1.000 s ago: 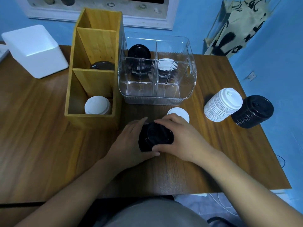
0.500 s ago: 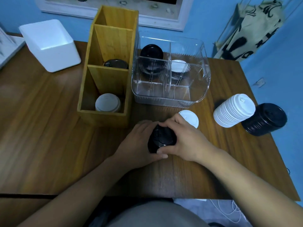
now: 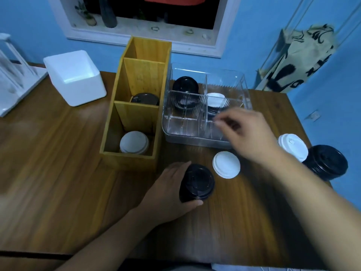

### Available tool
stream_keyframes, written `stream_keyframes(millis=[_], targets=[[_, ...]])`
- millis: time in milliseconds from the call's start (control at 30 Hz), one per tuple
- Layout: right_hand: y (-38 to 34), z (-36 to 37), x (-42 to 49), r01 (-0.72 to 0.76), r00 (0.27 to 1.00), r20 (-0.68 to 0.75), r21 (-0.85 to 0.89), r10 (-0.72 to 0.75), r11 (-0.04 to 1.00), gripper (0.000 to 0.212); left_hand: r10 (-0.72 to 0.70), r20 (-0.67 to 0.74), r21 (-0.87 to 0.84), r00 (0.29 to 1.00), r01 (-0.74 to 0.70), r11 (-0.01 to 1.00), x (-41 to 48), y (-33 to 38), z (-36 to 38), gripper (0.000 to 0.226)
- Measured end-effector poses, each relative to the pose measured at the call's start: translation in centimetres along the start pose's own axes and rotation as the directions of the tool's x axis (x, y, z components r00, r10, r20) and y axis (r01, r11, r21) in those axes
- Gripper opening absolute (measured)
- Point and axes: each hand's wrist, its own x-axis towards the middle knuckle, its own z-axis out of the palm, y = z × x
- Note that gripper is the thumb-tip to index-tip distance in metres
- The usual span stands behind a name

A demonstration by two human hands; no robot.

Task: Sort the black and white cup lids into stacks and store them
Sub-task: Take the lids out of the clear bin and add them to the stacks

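At the far left of the counter (image 3: 48, 173) sits a white foam box (image 3: 74, 79), well apart from the work. Next comes the wooden holder (image 3: 136, 118), with a black lid (image 3: 145, 98) in its middle compartment and a white lid (image 3: 134, 142) in the front one. Just beside it stands the clear bin (image 3: 195, 137), with black lids (image 3: 185, 87) in the back left compartment and white lids (image 3: 215, 97) in the back right.

In front of the holder, the left hand (image 3: 168, 192) wraps fingers and thumb round a short black stack (image 3: 196, 184) resting on the counter. A loose white lid (image 3: 226, 164) lies flat just to its right. The right hand (image 3: 248, 133) hovers over the bin's front right corner with its fingers bent. Further right, a tall white stack (image 3: 293, 146) and a tall black stack (image 3: 326, 162) lean side by side near the counter's edge.

The short stack is gripped from one side only, so I judge it could splay or topple if lifted quickly. The right forearm passes close over the loose lid and the leaning stacks, and a careless sweep might push them off the edge.

The right hand is blurred, so I cannot tell whether it pinches anything. Its wrist covers part of the white stack. The holder's walls and the bin's ribbed sides hide how many lids sit inside.
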Motion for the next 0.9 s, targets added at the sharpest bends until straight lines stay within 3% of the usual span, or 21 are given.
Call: stream_keyframes(millis=[67,133,200,267,533,700,900], targets=[[1.5,-0.7,3.6,-0.042,0.998,-0.05,-0.102,0.037,0.994,0.012,-0.009,0.004,-0.018,1.0,0.009,1.0,-0.2,0.1,0.0,0.109],[3.6,-0.6,7.6,-0.13,0.991,-0.013,-0.159,0.13,0.979,0.009,-0.009,0.006,-0.025,1.0,0.009,1.0,-0.2,0.1,-0.1,0.107],[5.8,0.5,11.2,-0.238,0.953,0.138,-0.202,0.268,0.95,0.008,-0.009,0.003,-0.025,1.0,0.009,1.0,-0.1,0.1,-0.2,0.106],[7.2,1.9,13.8,-0.299,0.865,0.322,-0.283,0.384,0.911,0.017,-0.01,-0.003,-0.023,1.0,0.01,1.0,-0.2,0.1,-0.2,0.105],[8.6,3.9,17.9,-0.236,0.692,0.52,-0.492,0.5,0.838,0.031,0.008,-0.022,-0.019,1.0,-0.008,1.0,0.0,-0.1,-0.1,0.104],[8.9,4.3,18.2,-0.171,0.714,0.516,-0.527,0.472,0.833,0.032,0.004,-0.01,-0.022,1.0,-0.004,1.0,0.0,-0.1,-0.2,0.103],[8.4,2.9,17.9,-0.181,0.802,0.434,-0.478,0.41,0.86,0.034,0.002,-0.006,-0.013,1.0,-0.002,1.0,0.0,-0.2,-0.2,0.104]])
